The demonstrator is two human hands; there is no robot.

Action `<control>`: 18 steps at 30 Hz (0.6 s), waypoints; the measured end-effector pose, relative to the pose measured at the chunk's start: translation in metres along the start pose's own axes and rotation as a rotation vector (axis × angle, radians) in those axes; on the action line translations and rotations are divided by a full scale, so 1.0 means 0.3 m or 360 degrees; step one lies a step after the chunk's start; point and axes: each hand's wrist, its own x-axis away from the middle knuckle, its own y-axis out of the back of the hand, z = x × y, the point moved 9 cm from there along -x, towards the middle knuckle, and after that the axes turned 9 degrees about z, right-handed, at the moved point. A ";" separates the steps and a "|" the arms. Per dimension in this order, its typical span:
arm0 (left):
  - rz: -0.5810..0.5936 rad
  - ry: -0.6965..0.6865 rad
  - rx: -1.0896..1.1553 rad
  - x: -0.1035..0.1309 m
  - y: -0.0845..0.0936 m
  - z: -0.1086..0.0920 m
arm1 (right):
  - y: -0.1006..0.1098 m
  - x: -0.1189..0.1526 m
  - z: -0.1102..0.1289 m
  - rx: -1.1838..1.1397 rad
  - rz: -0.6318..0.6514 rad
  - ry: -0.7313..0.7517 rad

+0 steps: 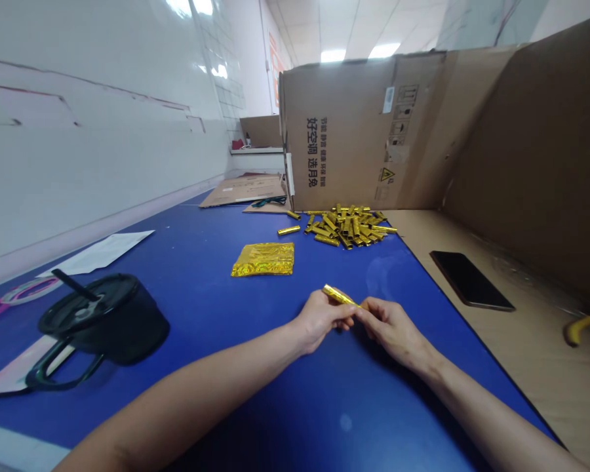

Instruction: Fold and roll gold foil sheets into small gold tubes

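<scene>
Between both hands, above the blue tabletop [275,406], is a slim roll of shiny gold foil [338,295]. My left hand [319,321] is closed around it, its thumb lying along the foil. At the roll's right end, the thumb and fingers of my right hand [388,328] pinch it. Beyond the hands lies a flat stack of gold foil sheets [264,259]. Farther back is a heap of short gold foil tubes [351,226], with a single tube [288,230] lying apart to its left.
At the left stands a dark lidded mug [122,321] with a straw, near a white paper [103,252]. A large cardboard box [349,144] walls off the back and right. A black phone [471,278] and a yellow banana-shaped object [577,330] lie on the cardboard at right.
</scene>
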 end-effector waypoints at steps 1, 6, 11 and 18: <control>0.0023 0.0017 0.0002 0.004 -0.011 0.005 | -0.006 0.002 0.005 0.0010 0.0014 0.0004; -0.0017 0.0050 0.0021 0.003 -0.004 0.008 | -0.027 0.009 0.020 -0.0011 0.0132 0.0014; -0.0265 -0.0008 0.0103 -0.016 0.085 -0.025 | -0.013 0.007 0.006 -0.0096 0.0109 -0.0038; -0.0187 0.0026 -0.0012 -0.033 0.112 -0.040 | 0.041 0.004 -0.029 -0.0282 -0.0103 -0.0098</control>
